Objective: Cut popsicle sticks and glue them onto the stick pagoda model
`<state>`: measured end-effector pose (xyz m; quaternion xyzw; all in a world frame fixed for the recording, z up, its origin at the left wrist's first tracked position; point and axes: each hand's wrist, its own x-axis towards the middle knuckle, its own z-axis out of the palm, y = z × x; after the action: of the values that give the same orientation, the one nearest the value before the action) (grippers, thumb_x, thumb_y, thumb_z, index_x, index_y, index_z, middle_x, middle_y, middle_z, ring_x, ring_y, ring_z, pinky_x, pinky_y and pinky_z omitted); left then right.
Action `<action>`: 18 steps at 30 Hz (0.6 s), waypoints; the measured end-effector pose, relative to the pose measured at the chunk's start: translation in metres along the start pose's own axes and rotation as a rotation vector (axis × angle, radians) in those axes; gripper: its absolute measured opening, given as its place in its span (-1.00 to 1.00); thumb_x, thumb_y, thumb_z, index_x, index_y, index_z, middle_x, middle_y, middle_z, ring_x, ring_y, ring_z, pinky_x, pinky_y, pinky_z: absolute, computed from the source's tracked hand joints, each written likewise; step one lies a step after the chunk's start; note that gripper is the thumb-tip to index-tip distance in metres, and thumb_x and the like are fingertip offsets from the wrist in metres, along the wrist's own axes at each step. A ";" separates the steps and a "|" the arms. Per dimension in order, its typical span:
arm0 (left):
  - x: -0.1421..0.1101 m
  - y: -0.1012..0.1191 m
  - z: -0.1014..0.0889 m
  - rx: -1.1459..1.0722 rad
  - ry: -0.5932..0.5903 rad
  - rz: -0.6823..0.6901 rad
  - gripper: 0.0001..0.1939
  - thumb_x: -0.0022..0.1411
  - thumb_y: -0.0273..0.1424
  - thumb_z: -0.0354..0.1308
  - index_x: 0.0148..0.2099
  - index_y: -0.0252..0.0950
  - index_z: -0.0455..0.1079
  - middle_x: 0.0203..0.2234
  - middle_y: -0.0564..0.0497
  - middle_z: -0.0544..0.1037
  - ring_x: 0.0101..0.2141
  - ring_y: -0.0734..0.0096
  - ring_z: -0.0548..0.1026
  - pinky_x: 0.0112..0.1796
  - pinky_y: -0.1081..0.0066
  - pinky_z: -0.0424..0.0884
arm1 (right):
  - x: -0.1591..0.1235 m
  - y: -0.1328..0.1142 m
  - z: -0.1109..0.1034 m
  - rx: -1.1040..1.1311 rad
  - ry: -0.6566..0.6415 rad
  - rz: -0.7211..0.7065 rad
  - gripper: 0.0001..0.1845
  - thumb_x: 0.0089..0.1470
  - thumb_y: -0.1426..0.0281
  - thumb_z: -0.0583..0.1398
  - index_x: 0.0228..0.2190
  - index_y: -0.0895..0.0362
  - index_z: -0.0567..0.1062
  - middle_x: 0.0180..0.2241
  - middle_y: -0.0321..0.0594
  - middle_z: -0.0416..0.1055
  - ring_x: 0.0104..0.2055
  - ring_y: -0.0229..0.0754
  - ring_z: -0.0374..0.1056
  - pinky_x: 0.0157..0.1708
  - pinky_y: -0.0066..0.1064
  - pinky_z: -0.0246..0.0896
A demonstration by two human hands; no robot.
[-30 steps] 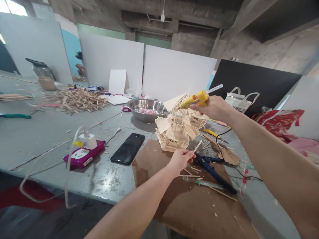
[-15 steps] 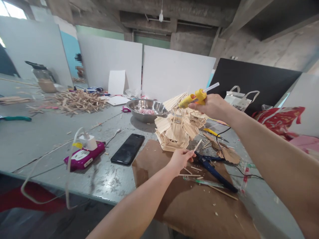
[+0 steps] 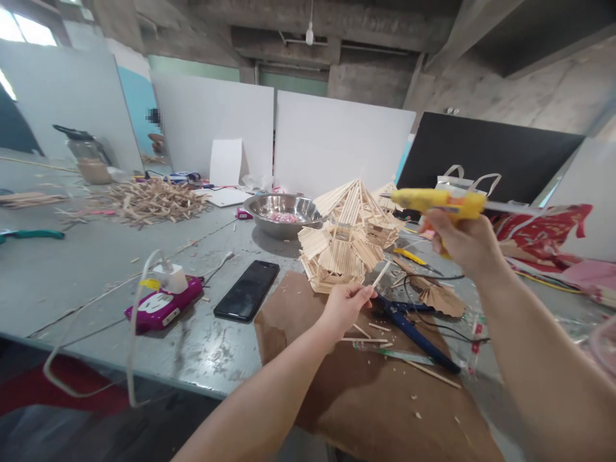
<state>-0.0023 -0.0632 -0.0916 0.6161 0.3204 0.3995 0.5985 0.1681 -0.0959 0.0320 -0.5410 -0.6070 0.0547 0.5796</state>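
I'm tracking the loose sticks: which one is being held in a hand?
The pale stick pinched in the left hand, angled upward. The other loose sticks lie on the table or the brown cardboard.

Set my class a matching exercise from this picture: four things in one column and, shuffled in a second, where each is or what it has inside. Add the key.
Things:
1. Glue gun
2. Wooden stick
3. Phone
4. Metal bowl

Places and states:
A. Pinched in the left hand
B. Has something pink inside
C. Gripped in the right hand
D. Lies between the purple power strip and the brown sheet

Right pairs: 1-C, 2-A, 3-D, 4-B
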 end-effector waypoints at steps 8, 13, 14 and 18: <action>0.008 0.043 -0.037 -0.081 0.407 0.199 -0.68 -0.08 -0.20 0.07 -0.45 -0.40 0.39 -0.70 0.09 0.33 -0.78 0.74 0.06 -0.74 0.58 -0.07 | -0.084 0.095 -0.020 0.592 0.094 0.405 -0.59 -0.11 0.01 -0.05 -0.52 0.09 0.30 -0.57 -0.29 0.31 -0.80 -0.44 -0.02 -0.79 -0.47 0.03; 0.031 0.064 -0.052 0.017 0.481 0.249 -0.71 -0.07 -0.24 0.07 -0.45 -0.41 0.39 -0.66 0.07 0.35 -0.81 0.78 0.05 -0.76 0.58 -0.08 | -0.097 0.116 -0.015 0.713 0.014 0.527 -0.59 -0.11 0.01 -0.04 -0.49 0.08 0.30 -0.59 -0.35 0.27 -0.81 -0.47 -0.05 -0.77 -0.50 0.06; 0.036 0.066 -0.053 0.044 0.472 0.245 -0.72 -0.06 -0.25 0.07 -0.46 -0.42 0.39 -0.66 0.06 0.36 -0.82 0.78 0.05 -0.76 0.57 -0.08 | -0.097 0.116 -0.015 0.730 0.012 0.536 -0.60 -0.10 0.02 -0.04 -0.48 0.08 0.31 -0.59 -0.35 0.28 -0.81 -0.47 -0.04 -0.77 -0.51 0.06; 0.050 0.070 -0.055 0.098 0.433 0.233 -0.72 -0.05 -0.27 0.06 -0.45 -0.43 0.39 -0.66 0.05 0.37 -0.84 0.77 0.05 -0.78 0.57 -0.08 | -0.096 0.115 -0.016 0.765 -0.008 0.547 -0.63 -0.07 0.06 -0.03 -0.51 0.11 0.31 -0.57 -0.34 0.31 -0.80 -0.48 -0.02 -0.75 -0.52 0.09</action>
<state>-0.0328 0.0016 -0.0182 0.5774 0.3869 0.5722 0.4352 0.2241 -0.1270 -0.1043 -0.4284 -0.3805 0.4274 0.6994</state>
